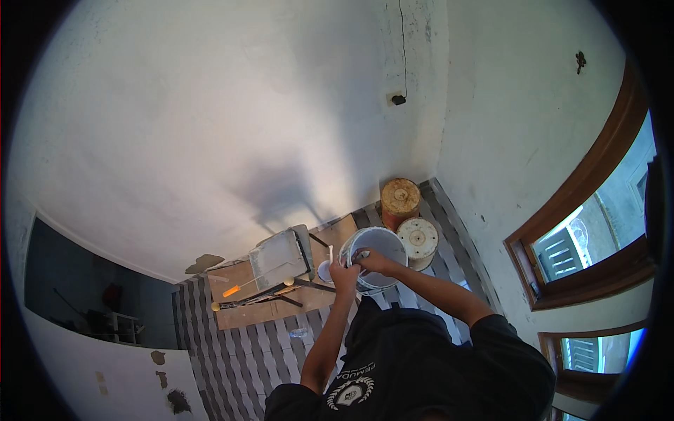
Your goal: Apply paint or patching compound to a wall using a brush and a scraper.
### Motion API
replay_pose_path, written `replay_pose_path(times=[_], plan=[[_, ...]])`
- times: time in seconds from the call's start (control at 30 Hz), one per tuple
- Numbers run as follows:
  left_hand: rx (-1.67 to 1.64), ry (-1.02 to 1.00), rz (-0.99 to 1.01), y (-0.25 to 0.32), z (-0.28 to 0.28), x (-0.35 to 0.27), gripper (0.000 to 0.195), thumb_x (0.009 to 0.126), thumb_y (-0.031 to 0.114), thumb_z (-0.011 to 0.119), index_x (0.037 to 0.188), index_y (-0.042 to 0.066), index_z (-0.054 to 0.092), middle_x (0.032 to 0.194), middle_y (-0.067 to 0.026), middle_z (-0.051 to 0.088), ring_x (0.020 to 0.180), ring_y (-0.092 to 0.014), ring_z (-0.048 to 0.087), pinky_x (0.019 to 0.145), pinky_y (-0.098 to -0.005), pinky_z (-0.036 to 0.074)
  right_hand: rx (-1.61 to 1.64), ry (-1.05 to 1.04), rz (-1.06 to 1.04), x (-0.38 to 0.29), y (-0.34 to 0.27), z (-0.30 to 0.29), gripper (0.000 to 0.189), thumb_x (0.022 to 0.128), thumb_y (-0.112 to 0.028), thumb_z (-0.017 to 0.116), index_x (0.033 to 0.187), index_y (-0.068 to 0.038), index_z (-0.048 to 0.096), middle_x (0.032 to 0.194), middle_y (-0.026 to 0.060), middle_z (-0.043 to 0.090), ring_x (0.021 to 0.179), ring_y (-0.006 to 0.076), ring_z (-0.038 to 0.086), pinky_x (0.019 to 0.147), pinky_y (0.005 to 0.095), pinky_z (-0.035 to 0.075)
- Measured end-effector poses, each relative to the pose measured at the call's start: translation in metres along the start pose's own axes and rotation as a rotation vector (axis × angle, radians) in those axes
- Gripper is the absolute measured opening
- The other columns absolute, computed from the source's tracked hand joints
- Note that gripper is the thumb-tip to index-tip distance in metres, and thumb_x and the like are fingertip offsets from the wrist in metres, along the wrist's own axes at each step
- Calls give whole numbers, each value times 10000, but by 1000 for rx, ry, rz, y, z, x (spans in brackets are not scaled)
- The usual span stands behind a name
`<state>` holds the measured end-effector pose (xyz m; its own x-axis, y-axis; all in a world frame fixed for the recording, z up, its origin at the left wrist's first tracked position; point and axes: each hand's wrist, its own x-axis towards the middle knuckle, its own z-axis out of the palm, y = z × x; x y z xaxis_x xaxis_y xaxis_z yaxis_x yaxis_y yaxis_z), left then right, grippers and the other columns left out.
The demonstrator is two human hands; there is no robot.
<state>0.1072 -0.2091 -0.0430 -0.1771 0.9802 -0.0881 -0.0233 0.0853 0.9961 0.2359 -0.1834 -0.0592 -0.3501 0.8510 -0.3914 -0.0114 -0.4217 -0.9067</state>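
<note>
Before me is a large white plastic bucket (387, 247), its mouth facing up and pale smears on its inner wall. My left hand (345, 274) is closed at the left rim of the bucket. A narrow white strip or handle (330, 253) sticks up beside its fingers; whether the hand grips this too is unclear. My right hand (373, 261) reaches over the bucket's mouth, fingers bent close to the left hand at the same rim. What lies between its fingertips is too small to tell. Just left of my hands is a small white container (324, 271), partly hidden.
A worn chair with a plaster-smeared seat (276, 258) stands on a brown board (247, 318); an orange-handled tool (231, 290) lies by it. Two upturned buckets, one rusty brown (400, 196) and one whitish (417, 237), stand near the corner. A crumpled clear plastic piece (298, 333) lies on the tiles.
</note>
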Motion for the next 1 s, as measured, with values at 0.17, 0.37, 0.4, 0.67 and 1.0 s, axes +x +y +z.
replay_pose_path(times=[0.17, 0.37, 0.4, 0.67, 1.0], plan=[[19, 82, -95, 16, -4, -2, 327, 557, -74, 613, 849, 19, 501, 747, -17, 498, 642, -127, 509, 520, -275, 403, 25, 14, -40, -27, -23, -29, 169, 858, -166, 634, 988, -61, 611, 892, 78, 655, 735, 182, 677, 614, 305, 578], [-74, 152, -118, 46, -8, -2, 339, 530, -77, 615, 714, 103, 394, 653, 12, 383, 540, -121, 407, 436, -295, 326, 161, 90, -254, -84, -74, -56, 131, 817, -87, 697, 902, -69, 599, 823, 59, 646, 717, 162, 677, 611, 292, 579], [-74, 148, -104, 54, -7, -2, 346, 528, -82, 614, 703, 109, 383, 644, 13, 373, 540, -119, 404, 435, -295, 326, 193, 108, -283, -92, -83, -59, 144, 798, -66, 716, 879, -70, 596, 814, 54, 648, 730, 163, 679, 632, 296, 582], [-192, 175, -53, 89, -3, 23, 336, 559, -104, 596, 742, 97, 399, 689, 0, 411, 561, -128, 440, 455, -283, 348, 353, 234, -413, -116, -155, -72, 133, 829, -41, 672, 896, -67, 561, 797, 49, 627, 699, 161, 670, 628, 293, 576], [-301, 92, -120, 176, -5, 85, 421, 559, -113, 584, 740, 178, 339, 598, 11, 385, 434, -115, 374, 378, -270, 253, 364, 124, -576, -80, -263, -95, 136, 850, -60, 624, 965, -24, 561, 848, 78, 616, 690, 197, 663, 607, 292, 562]])
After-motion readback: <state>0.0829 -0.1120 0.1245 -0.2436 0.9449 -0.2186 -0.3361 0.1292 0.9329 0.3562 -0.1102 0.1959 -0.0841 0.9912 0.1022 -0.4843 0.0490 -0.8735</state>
